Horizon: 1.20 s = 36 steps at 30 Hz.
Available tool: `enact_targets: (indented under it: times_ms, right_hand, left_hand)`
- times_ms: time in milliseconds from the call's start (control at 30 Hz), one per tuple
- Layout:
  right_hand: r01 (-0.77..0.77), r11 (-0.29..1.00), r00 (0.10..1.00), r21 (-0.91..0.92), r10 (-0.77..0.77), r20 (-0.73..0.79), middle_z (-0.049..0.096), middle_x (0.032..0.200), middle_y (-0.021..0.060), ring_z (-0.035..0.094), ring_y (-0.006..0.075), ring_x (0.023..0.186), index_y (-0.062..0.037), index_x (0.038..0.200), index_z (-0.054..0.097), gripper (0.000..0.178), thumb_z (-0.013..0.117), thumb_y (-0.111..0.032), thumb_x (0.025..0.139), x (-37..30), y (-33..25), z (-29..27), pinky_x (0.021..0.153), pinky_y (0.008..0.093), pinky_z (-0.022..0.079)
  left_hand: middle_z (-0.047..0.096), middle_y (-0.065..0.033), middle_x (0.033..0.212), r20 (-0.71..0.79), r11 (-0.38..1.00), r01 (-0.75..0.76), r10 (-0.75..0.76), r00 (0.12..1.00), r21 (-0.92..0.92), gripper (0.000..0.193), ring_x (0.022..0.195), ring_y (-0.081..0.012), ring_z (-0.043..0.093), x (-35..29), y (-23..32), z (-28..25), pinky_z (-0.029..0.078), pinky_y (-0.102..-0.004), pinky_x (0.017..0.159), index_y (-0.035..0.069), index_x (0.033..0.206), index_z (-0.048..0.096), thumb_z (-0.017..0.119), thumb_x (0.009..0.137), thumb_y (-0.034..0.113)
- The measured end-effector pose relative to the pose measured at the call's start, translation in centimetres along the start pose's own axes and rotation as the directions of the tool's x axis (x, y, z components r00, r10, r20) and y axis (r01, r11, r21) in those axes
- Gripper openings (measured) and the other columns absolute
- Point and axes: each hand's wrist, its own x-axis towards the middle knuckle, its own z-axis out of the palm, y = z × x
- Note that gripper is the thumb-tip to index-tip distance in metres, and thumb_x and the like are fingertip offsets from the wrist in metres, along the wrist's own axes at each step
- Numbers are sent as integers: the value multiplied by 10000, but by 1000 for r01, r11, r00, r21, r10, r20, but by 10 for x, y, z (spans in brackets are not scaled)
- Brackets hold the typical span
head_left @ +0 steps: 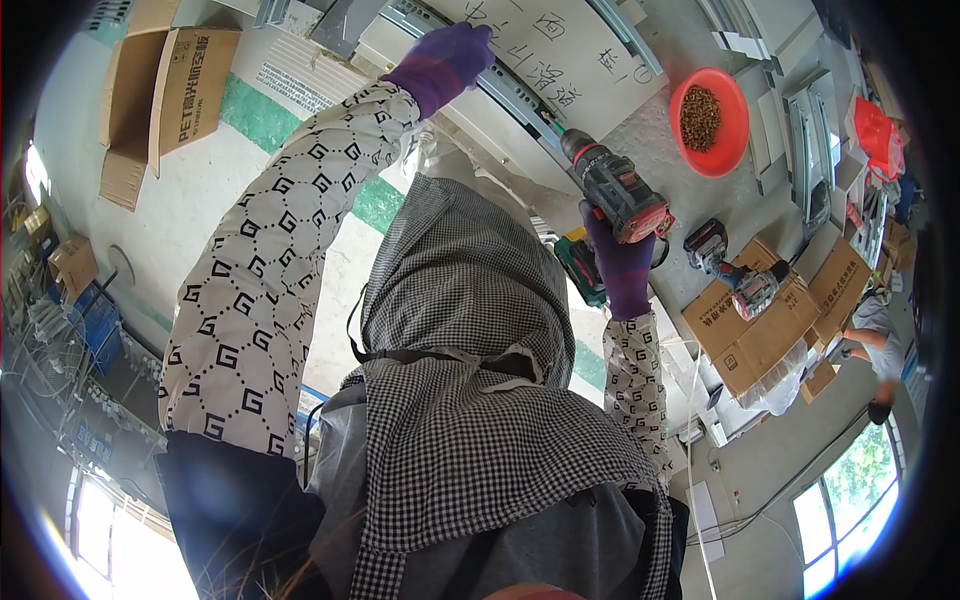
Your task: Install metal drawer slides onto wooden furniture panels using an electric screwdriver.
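Observation:
My right hand (622, 262), in a purple glove, is wrapped round the grip of a cordless drill (622, 190). The drill's bit points up and left, its tip at or very near a metal drawer slide (520, 102); whether it touches, I cannot tell. This slide lies along the near edge of a white board (600, 95) with black handwriting. Farther up the same slide, my gloved left hand (445, 65) is closed on it, the fingertips partly hidden. To the right of the drill, a red bowl (738, 115) holds many small brass-coloured screws.
A second cordless drill (752, 288) rests on a cardboard box (735, 345) at the right. More metal rails (812, 140) are stacked at the far right. An open carton (190, 90) stands on the floor at left. Another person (880, 345) is at the right rim.

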Motion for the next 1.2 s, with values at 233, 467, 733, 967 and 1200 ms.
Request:
enact_targets:
  times_ms: [233, 467, 733, 967, 1200]
  right_hand:
    - [-81, 994, 997, -73, 81, 5, 710, 1113, 89, 695, 167, 994, -4, 1200, 627, 444, 775, -224, 844, 6, -4, -6, 861, 312, 541]
    - [-130, 991, 991, -40, 130, 0, 712, 1104, 86, 694, 156, 982, -6, 1199, 626, 442, 777, -214, 839, 2, -19, 4, 855, 304, 541]
    - [-134, 987, 990, 83, 136, -23, 614, 746, -6, 534, 52, 555, -24, 1060, 603, 292, 771, -118, 841, -1, -14, 8, 505, 234, 437]
    - [-230, 973, 973, 24, 230, 0, 710, 1089, 101, 692, 177, 982, -5, 1194, 624, 427, 759, -232, 858, -2, 0, 3, 852, 320, 539]
    - [-261, 963, 965, 67, 260, 24, 709, 1016, 63, 672, 119, 831, -4, 1185, 630, 413, 760, -217, 856, 5, -24, 7, 753, 285, 539]
  left_hand:
    - [617, -61, 853, -194, 526, -228, 119, 974, -819, 99, 722, -151, 608, 9, -42, 33, 511, -285, 648, 60, 947, 608, 524, 957, 110]
    - [601, -36, 777, -143, 657, -74, -52, 988, -750, 161, 695, -153, 585, -2, -29, 27, 497, -307, 621, 81, 935, 598, 496, 989, 194]
    - [606, -46, 798, 44, 450, 189, -314, 948, -873, 113, 674, -136, 563, 0, -7, 9, 455, -271, 600, 67, 936, 639, 541, 977, 106]
    - [629, -145, 1015, -110, 999, 33, -30, 993, 20, 214, 981, -317, 634, 4, 7, 10, 543, -443, 835, 68, 934, 685, 751, 734, 105]
    - [622, -141, 1062, -108, 990, -28, 43, 993, 135, 255, 1004, -317, 631, -2, 4, 5, 537, -445, 841, 71, 982, 669, 752, 741, 75]
